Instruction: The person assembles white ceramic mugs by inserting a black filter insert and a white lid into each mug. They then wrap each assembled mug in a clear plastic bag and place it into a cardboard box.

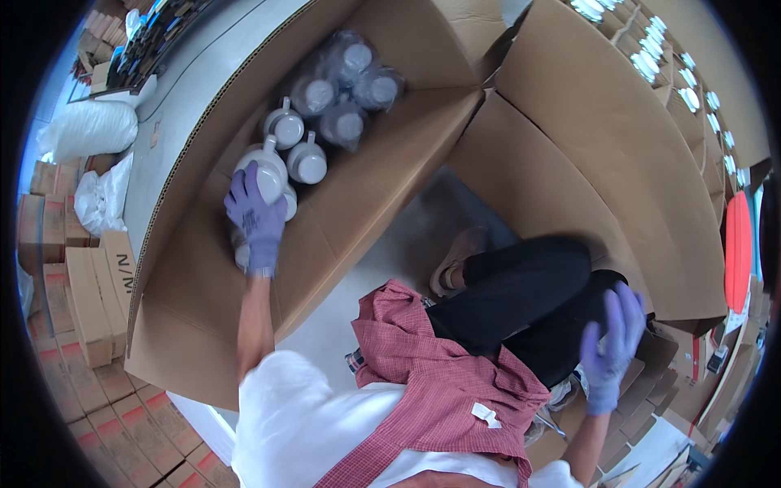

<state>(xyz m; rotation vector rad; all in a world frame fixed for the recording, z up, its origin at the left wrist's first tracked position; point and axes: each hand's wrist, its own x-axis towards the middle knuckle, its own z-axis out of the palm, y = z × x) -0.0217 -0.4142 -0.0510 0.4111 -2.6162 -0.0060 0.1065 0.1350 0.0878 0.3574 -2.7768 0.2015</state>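
Note:
My left hand (256, 213), in a lavender glove, reaches into a large cardboard box (350, 224). Its fingers curve over a white mug (263, 175) whose handle points away from me; more white shows under the palm, partly hidden. Two other white mugs, one at the back (284, 127) and one on the right (308, 163), stand close by it. Beyond them lie several mugs in clear plastic wrap (346, 89). My right hand (612, 342), also gloved, hangs in the air by my right knee, fingers apart and nothing in it.
The box's tall wall (220, 106) rises on the left, and big flaps (602, 138) spread to the right. Brown cartons (98, 285) are stacked at the left, near white plastic bags (93, 130). Divided cartons with white ware (691, 102) stand far right, above a red object (737, 252).

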